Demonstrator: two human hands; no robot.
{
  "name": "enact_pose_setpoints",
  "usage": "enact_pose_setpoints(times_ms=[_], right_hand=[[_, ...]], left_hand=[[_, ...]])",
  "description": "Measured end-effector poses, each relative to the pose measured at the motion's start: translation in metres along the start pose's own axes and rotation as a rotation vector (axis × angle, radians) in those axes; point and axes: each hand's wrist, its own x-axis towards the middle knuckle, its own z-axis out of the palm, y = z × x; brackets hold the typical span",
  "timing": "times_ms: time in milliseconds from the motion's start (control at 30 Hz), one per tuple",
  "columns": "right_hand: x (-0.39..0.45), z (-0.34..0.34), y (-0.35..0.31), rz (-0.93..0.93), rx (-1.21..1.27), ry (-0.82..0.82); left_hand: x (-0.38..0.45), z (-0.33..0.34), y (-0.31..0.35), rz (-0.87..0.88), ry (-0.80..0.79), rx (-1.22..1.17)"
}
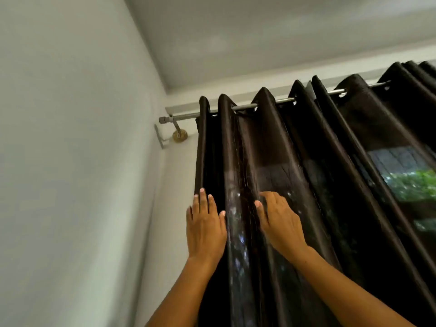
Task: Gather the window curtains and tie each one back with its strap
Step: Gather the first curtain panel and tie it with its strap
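Curtain (306, 149), dark brown and sheer in places, is hanging by eyelets from a metal rod (245, 106) just under the ceiling (259, 31), folding into deep vertical pleats that are running from the left end of the rod out past the right edge of view. Rod is sitting on a brass bracket (179, 135) fixed to the wall (70, 161) near the corner, with a grey end cap sticking out to the left.

Both hands are reaching up and lying against the left part of the curtain, apart from each other with one pleat standing between them. Left hand (205, 228) is lying flat on the outermost left fold, fingers straight and close together, pointing up, gripping nothing. Right hand (279, 223) is resting on the next valley of fabric, fingers bending over the pleat edge toward the left; cannot tell whether it is actually pinching cloth or only pressing on it.

Window (405, 175) is showing through the thin fabric on the right, with green foliage outside. No strap in view. Camera is looking steeply upward; image is slightly blurring around the pleats.
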Motion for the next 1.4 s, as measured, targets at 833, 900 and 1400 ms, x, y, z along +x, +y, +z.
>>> enact_pose_setpoints(times_ms=[833,900,1400], right_hand=[[0.059,0.122,-0.010,0.293,0.419,-0.335],[0.066,0.131,-0.016,0.305,0.488,-0.399],[0.082,0.087,-0.001,0.146,-0.166,-0.047]], left_hand=[[0.048,0.079,-0.056,-0.274,0.078,-0.741],[0.047,0.079,-0.057,-0.238,0.036,-0.795],[0.062,0.088,-0.051,-0.132,0.072,-0.610]])
